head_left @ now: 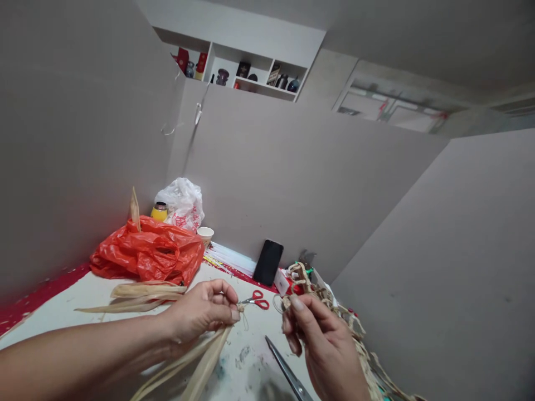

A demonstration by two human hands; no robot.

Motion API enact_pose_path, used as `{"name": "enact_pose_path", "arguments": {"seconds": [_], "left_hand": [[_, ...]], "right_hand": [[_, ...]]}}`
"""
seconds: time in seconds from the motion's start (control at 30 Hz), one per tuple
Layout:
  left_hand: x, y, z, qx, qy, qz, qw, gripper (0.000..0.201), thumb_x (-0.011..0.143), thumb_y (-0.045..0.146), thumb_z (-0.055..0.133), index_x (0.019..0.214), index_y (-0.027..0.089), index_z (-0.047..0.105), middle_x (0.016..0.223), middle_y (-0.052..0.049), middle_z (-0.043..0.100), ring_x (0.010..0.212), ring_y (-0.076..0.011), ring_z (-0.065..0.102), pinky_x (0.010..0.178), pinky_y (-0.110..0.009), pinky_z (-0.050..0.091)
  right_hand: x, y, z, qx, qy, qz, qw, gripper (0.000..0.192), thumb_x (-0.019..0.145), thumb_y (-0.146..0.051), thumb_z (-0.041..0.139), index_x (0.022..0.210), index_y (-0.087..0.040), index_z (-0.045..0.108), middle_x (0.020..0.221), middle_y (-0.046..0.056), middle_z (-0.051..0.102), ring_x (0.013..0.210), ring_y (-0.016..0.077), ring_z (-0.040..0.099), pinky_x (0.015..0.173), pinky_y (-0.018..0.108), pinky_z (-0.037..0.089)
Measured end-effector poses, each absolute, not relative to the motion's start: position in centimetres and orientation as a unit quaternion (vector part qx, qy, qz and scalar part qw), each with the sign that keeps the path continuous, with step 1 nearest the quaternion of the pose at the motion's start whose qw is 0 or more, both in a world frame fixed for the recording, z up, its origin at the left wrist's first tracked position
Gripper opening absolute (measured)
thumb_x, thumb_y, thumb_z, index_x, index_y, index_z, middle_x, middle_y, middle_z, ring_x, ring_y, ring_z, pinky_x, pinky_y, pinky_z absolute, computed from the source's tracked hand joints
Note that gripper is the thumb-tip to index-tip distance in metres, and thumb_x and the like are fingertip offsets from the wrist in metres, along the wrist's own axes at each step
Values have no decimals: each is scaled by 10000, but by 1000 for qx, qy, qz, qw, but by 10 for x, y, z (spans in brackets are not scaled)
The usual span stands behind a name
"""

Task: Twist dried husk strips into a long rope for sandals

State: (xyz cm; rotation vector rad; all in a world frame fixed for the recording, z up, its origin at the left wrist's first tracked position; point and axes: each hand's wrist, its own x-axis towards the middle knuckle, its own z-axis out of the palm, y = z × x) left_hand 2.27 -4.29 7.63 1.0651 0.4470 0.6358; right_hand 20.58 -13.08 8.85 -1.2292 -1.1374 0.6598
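Bare left forearm (104,348) comes in big from the lower left, ending in the left hand (204,309) — fingers curled, thumb and fingertips pinched together on the top end of some pale, husk-like strips (209,359). So the strips hang from that grip and run down off the bottom edge, with a little knotty bit and loose thread (246,323) by the fingertips.

Right hand (324,340) is over to the right, thumb and index nipped on a small tan piece (286,302), other fingers curled under. No gap to speak of at the tips. Can't make out what the piece is, tbh. Just left of that hand, long metal blades (286,367) point up and away; their handles are out of sight.

Between the hands and a bit further back, red-handled scissors (259,299) lie on the stained white board (246,356). Behind the left hand there are more dry husks (134,291) in front of a crumpled red plastic bag (146,250). Further back: a paper cup (205,234), a white plastic bag (181,200) and a black phone (268,263) propped upright — plus a tangle of braided cord (361,334) along the right side.
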Motion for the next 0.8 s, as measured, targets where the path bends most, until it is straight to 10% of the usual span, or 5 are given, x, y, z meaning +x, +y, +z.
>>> {"name": "enact_pose_path", "arguments": {"seconds": [0.43, 0.8], "left_hand": [[26, -34, 71, 727, 278, 301, 551, 217, 732, 313, 618, 850, 132, 636, 746, 5, 583, 662, -96, 456, 634, -224, 359], [27, -47, 70, 624, 157, 338, 687, 280, 658, 347, 741, 700, 102, 613, 593, 18, 542, 552, -64, 430, 556, -195, 342]], "right_hand": [[193, -122, 80, -507, -475, 453, 559, 410, 845, -517, 517, 789, -124, 620, 614, 33, 615, 391, 39, 427, 378, 151, 295], [183, -119, 73, -462, -431, 549, 548, 476, 805, -546, 552, 718, -90, 659, 589, 74, 653, 354, 52, 480, 357, 147, 319]]}}
